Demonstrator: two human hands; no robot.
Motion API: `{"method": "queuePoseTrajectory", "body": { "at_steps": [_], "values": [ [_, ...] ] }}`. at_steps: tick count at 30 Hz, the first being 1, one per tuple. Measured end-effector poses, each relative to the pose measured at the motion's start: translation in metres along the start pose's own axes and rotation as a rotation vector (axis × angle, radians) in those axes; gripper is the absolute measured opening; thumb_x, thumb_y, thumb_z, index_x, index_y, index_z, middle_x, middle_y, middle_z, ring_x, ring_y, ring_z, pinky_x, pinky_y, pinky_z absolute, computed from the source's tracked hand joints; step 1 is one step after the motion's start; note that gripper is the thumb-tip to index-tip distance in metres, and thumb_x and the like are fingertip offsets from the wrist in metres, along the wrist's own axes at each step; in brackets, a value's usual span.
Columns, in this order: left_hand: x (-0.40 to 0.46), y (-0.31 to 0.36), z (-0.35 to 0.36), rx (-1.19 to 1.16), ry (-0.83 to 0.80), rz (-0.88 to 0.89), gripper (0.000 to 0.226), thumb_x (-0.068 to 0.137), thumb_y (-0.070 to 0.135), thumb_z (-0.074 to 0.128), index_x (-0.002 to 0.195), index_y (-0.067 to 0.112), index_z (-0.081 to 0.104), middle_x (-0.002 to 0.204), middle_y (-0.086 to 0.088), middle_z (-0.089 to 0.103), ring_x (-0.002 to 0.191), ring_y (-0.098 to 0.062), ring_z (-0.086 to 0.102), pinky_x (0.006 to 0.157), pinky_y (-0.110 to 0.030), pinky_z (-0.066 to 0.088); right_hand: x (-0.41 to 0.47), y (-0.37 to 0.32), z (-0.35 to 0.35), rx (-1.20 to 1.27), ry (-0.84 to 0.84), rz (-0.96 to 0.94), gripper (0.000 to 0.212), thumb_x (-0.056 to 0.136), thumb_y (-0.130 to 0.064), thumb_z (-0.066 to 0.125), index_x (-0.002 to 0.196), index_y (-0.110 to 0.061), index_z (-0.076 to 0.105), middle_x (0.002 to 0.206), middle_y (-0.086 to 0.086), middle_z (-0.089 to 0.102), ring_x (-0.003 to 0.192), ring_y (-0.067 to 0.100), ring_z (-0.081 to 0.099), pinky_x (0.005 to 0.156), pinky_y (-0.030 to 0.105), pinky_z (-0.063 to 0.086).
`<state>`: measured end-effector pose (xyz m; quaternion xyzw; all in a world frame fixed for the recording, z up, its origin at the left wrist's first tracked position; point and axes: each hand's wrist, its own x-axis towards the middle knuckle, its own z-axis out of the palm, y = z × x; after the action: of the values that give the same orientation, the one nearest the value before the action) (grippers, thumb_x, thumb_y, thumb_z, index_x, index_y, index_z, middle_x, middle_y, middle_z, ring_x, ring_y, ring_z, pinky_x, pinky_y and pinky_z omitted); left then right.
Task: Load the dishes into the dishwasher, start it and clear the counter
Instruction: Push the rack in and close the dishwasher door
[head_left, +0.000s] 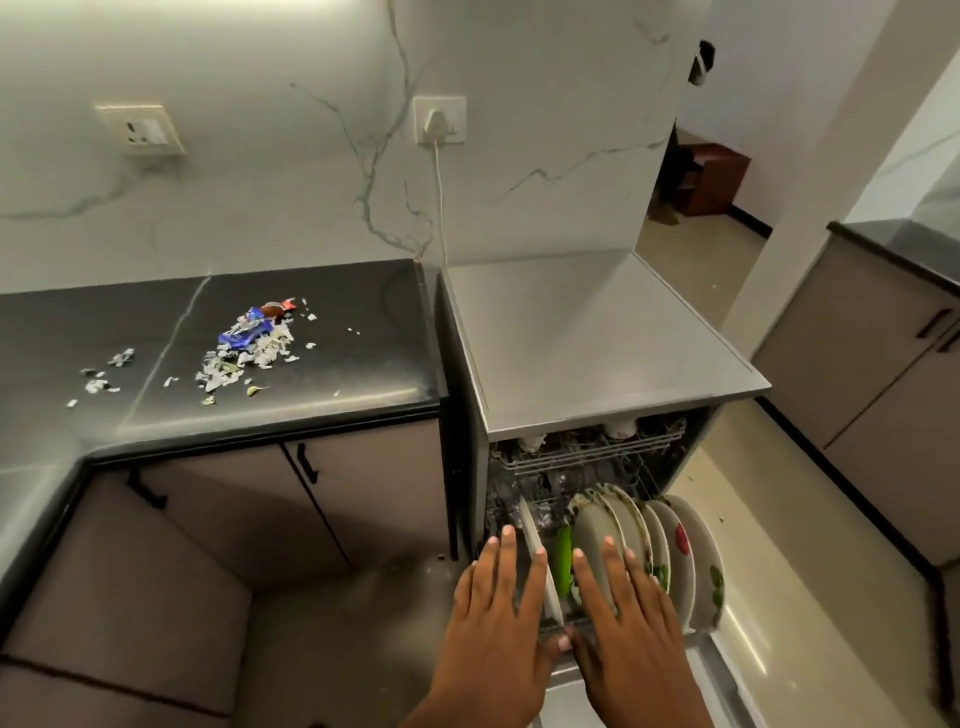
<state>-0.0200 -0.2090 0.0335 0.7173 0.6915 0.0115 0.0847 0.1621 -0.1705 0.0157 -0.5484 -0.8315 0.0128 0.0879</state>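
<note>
Head view: both hands (561, 613) touch racked plates (649, 540)

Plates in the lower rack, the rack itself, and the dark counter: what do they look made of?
Plates: probably glazed ceramic or melamine, glossy off-white with printed flowers. Rack: thin wire grid, likely coated metal. Counter: polished dark stone, perhaps granite, judging by its reflective sheen and visible seam.
</note>
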Motion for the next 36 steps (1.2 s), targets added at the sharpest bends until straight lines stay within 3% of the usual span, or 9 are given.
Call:
{"method": "queuePoseTrajectory", "body": {
  "at_steps": [3, 9, 14, 17, 18, 20, 24, 32, 36],
  "values": [
    [-0.003, 0.04, 0.005, 0.026, 0.026, -0.058, 0.088, 0.087, 0.075, 0.045, 0.155, 0.02, 0.048, 0.16, -0.02, 0.044, 0.144, -0.036, 0.047, 0.118, -0.046, 0.029, -0.013, 0.034, -0.015, 0.007, -0.033, -0.077, 0.072, 0.102, -0.065, 0.015, 0.156, -0.023, 0.04, 0.161, 0.015, 0.038, 0.144, 0.035, 0.035, 0.118, 0.039, 0.012],
    [-0.014, 0.122, 0.016, -0.067, 0.083, -0.173, 0.085, 0.089, 0.07, 0.045, 0.155, 0.015, 0.047, 0.159, -0.022, 0.044, 0.142, -0.039, 0.05, 0.103, -0.049, 0.053, -0.037, 0.106, -0.037, 0.002, -0.121, -0.181, 0.075, 0.094, -0.064, 0.042, 0.158, -0.024, 0.041, 0.167, 0.012, 0.033, 0.15, 0.032, 0.028, 0.12, 0.039, 0.007],
    [-0.022, 0.156, 0.018, -0.085, 0.089, -0.239, 0.082, 0.102, 0.072, 0.021, 0.16, 0.018, 0.04, 0.165, -0.02, 0.036, 0.149, -0.037, 0.04, 0.111, -0.047, 0.043, -0.046, 0.136, -0.042, 0.011, -0.138, -0.242, 0.071, 0.101, -0.064, 0.028, 0.16, -0.024, 0.037, 0.167, 0.012, 0.032, 0.151, 0.033, 0.028, 0.121, 0.042, 0.011],
    [-0.026, 0.164, 0.009, -0.109, 0.116, -0.19, 0.082, 0.103, 0.074, 0.021, 0.168, 0.026, 0.006, 0.174, -0.015, -0.001, 0.16, -0.035, 0.002, 0.125, -0.047, 0.014, -0.042, 0.139, -0.046, 0.053, -0.139, -0.264, 0.075, 0.097, -0.058, 0.038, 0.164, -0.028, 0.023, 0.172, 0.01, 0.017, 0.156, 0.035, 0.022, 0.121, 0.045, 0.015],
    [-0.025, 0.164, 0.009, -0.121, 0.123, -0.175, 0.082, 0.103, 0.074, 0.019, 0.166, 0.029, -0.009, 0.173, -0.011, -0.019, 0.159, -0.031, -0.017, 0.127, -0.045, 0.001, -0.041, 0.139, -0.047, 0.066, -0.14, -0.27, 0.076, 0.099, -0.058, 0.036, 0.166, -0.031, 0.012, 0.174, 0.008, 0.003, 0.159, 0.033, 0.01, 0.125, 0.044, 0.01],
    [-0.025, 0.164, 0.006, -0.131, 0.144, -0.174, 0.082, 0.104, 0.074, 0.016, 0.163, 0.031, -0.019, 0.168, -0.007, -0.033, 0.155, -0.026, -0.032, 0.128, -0.042, -0.01, -0.039, 0.139, -0.05, 0.103, -0.132, -0.262, 0.076, 0.104, -0.057, 0.033, 0.165, -0.036, -0.007, 0.171, 0.002, -0.02, 0.159, 0.027, -0.014, 0.129, 0.044, -0.002],
    [-0.02, 0.164, 0.002, -0.102, 0.146, -0.162, 0.081, 0.104, 0.072, 0.018, 0.163, 0.029, -0.018, 0.168, -0.007, -0.032, 0.156, -0.027, -0.029, 0.13, -0.046, -0.005, -0.042, 0.141, -0.061, 0.104, -0.13, -0.237, 0.076, 0.106, -0.051, 0.037, 0.164, -0.036, -0.012, 0.169, 0.0, -0.027, 0.157, 0.024, -0.023, 0.129, 0.046, -0.002],
    [-0.022, 0.171, 0.014, -0.167, 0.171, -0.154, 0.081, 0.105, 0.067, 0.026, 0.162, 0.03, -0.017, 0.17, -0.007, -0.026, 0.157, -0.027, -0.023, 0.127, -0.043, -0.007, -0.043, 0.149, -0.061, 0.053, -0.127, -0.266, 0.075, 0.104, -0.05, 0.042, 0.166, -0.031, 0.004, 0.174, 0.005, -0.009, 0.159, 0.027, -0.013, 0.129, 0.051, 0.009],
    [-0.025, 0.179, 0.022, -0.179, 0.172, -0.169, 0.077, 0.105, 0.063, 0.025, 0.162, 0.032, -0.017, 0.171, -0.009, -0.026, 0.158, -0.027, -0.023, 0.128, -0.043, -0.007, -0.042, 0.159, -0.058, 0.053, -0.099, -0.264, 0.078, 0.103, -0.047, 0.046, 0.165, -0.032, 0.0, 0.174, 0.006, -0.007, 0.16, 0.027, -0.012, 0.129, 0.051, 0.009]
  ]
}}
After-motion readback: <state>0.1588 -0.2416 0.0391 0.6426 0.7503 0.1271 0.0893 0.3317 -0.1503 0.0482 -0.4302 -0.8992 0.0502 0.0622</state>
